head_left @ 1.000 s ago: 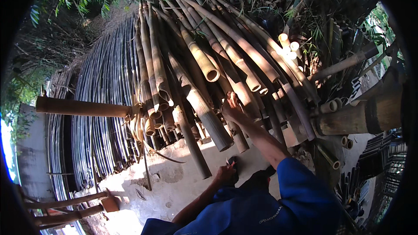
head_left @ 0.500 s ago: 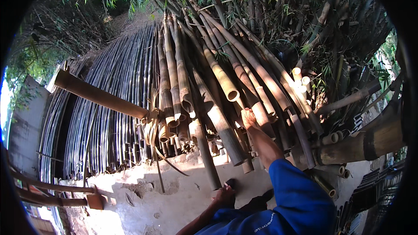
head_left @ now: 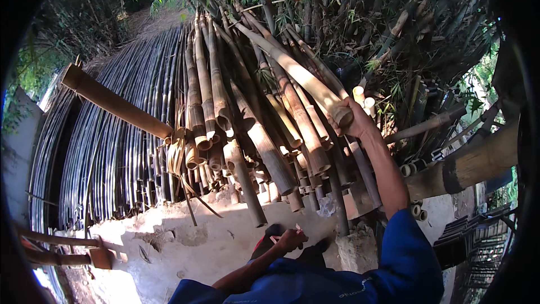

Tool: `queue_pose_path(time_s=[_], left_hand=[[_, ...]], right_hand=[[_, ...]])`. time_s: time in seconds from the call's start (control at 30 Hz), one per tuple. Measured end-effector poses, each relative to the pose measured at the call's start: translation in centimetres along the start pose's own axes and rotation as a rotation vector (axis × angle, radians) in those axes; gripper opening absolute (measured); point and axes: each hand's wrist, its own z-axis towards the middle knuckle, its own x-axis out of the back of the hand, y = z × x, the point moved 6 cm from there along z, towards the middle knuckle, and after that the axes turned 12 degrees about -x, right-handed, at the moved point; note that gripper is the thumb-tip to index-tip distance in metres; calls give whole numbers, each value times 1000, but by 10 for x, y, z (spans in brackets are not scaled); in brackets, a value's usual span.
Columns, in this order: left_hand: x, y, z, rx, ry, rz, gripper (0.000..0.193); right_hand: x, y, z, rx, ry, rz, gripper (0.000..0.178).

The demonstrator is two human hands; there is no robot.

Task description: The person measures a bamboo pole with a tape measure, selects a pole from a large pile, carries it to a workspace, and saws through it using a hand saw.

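A thick, pale brown bamboo pole (head_left: 304, 76) slants up and away from me, its hollow cut end raised above the neighbouring poles. My right hand (head_left: 356, 119) is closed around that near end from the right side, arm stretched forward. Low in front of my body, my left hand (head_left: 291, 240) has its fingers curled. Small pale, pinkish bits show at its edge, too small to name. Below the lifted pole lie several other bamboo poles (head_left: 264, 146) with their cut ends toward me.
A long stack of thin dark poles (head_left: 124, 129) fills the left. A brown bamboo tube (head_left: 115, 103) juts out across it beside hanging split strips (head_left: 179, 155). Thick bamboo (head_left: 467, 171) lies at the right. Concrete ground (head_left: 219, 247) is nearest; bamboo growth (head_left: 337, 5) stands behind.
My right hand has risen and moved right, lifting the pole's near end off the pile. My left hand has shifted slightly up. The view has turned a little to the right.
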Motion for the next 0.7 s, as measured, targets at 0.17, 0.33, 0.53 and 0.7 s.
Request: queue_pose_path(time_s=[0.17, 0.33, 0.53, 0.7], left_hand=[[-35, 131, -22, -367, -166, -257, 18], [-28, 168, -6, -337, 123, -720, 18], [-19, 216, 80, -320, 308, -1026, 28], [14, 246, 132, -307, 261, -1157, 62]], right_hand=[[8, 62, -152, 24, 244, -287, 42], [-16, 121, -339, 176, 700, -759, 64], [-3, 227, -535, -14, 1036, -910, 59], [3, 336, -659, -61, 1246, -1141, 54]])
